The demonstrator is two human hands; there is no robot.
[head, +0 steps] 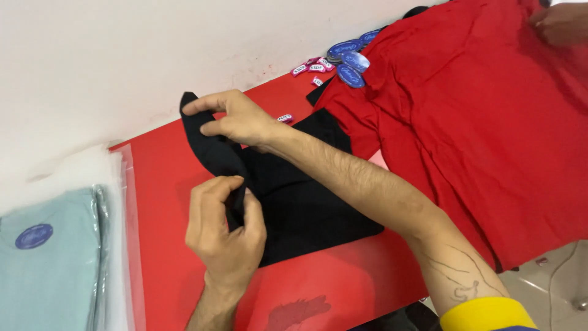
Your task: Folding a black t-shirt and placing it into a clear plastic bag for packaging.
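A folded black cloth garment (300, 202) lies on the red tabletop (165, 202). The left hand (223, 230) pinches the garment's near left edge, fingers closed on the fabric. The right hand (236, 119), beyond the left, grips its raised upper corner between thumb and fingers. A red cloth garment (478, 116) lies spread right of the black one.

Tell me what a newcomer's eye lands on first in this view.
First, the two hands at centre: the left hand and right hand pinch a raised fold of a black garment lying on the red table. Next, the big red garment spread across the right side, with another person's hand on its far corner. Blue oval tags lie by the wall, and a bagged pale-blue garment sits at the left.
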